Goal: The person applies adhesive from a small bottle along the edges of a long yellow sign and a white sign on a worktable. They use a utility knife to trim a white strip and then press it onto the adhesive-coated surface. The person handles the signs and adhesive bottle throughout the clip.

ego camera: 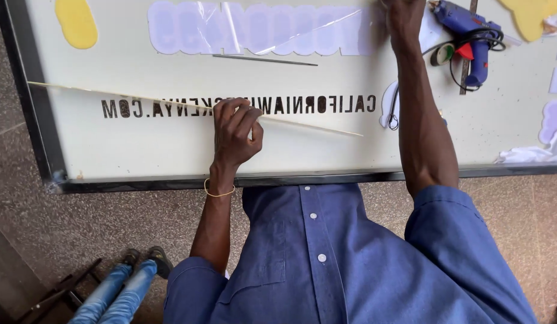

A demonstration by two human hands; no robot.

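Observation:
My left hand (235,133) rests on a white sign board (140,144), its fingers curled over a long thin pale strip (110,94) that lies slantwise across the board's black lettering. My right hand (404,21) reaches to the far edge of the board and presses on a row of pale lilac cut-out shapes (260,30); its fingers are partly cut off by the frame's top edge. A thin clear sliver (263,59) lies just below the lilac shapes.
A blue glue gun (470,30) with a black cord and a small tape roll (441,55) lie at the board's right. Yellow cut-outs (76,23) and more lilac pieces (554,120) sit around the edges. Another person's legs in jeans (119,288) stand at lower left on the stone floor.

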